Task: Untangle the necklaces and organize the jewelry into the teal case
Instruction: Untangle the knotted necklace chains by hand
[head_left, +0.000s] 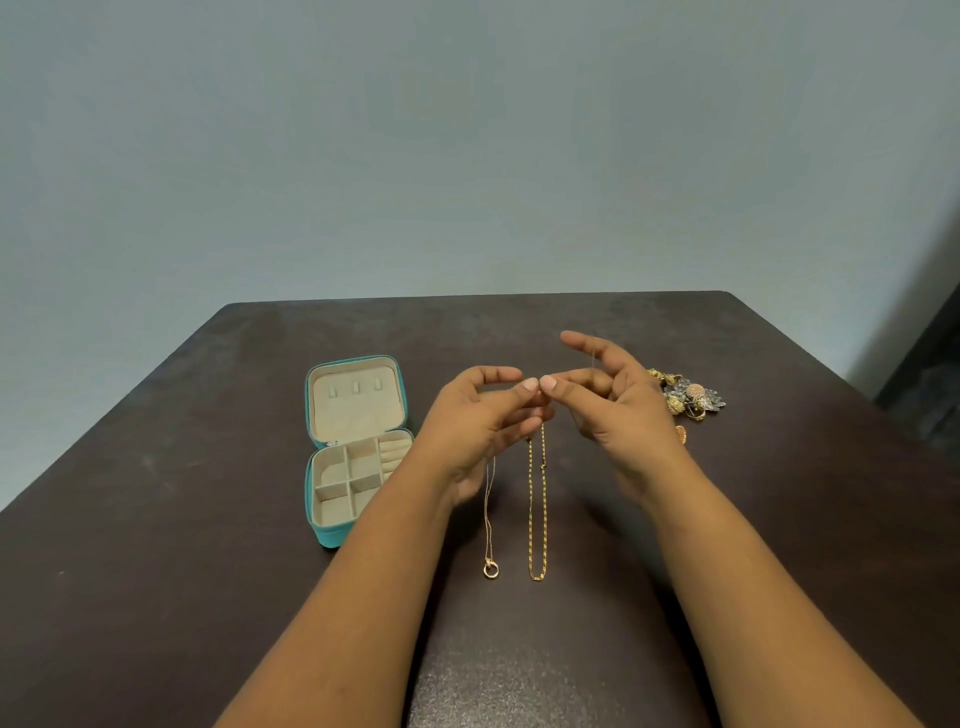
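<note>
Nearest the camera, two bare forearms are seen reaching forward over the dark desk (156, 519). Between them two chains are held up and hang free: a thin necklace (490, 512) ending in a small ring pendant (491, 569) on the left, and a heavier gold chain (537, 514) hanging in a long narrow loop just beside it. The two appear separate along their lower lengths; whether they are crossed or knotted at the top, inside the fingers, cannot be told.

A little further out, the left hand (483, 415) is raised palm inward, fingers curled, and the upper ends of the chains are pinched at its thumb and fingertips. The right hand (613, 400) is brought up to meet it, thumb tip almost touching the left one. A very fine strand looks to be pinched there and run up past its forefinger, the remaining fingers being spread loosely above.

To the left, the teal case (358, 447) is laid open on the desk, lid back, and its beige compartments appear to hold nothing yet. Further off on the right, a heap of ornate earrings and other pieces (685, 397) is left lying on the desk, with a small gold item (681, 434) just in front of it.

So the untangling is judged to be under way, perhaps nearly done, while the sorting into the case is not yet begun.
</note>
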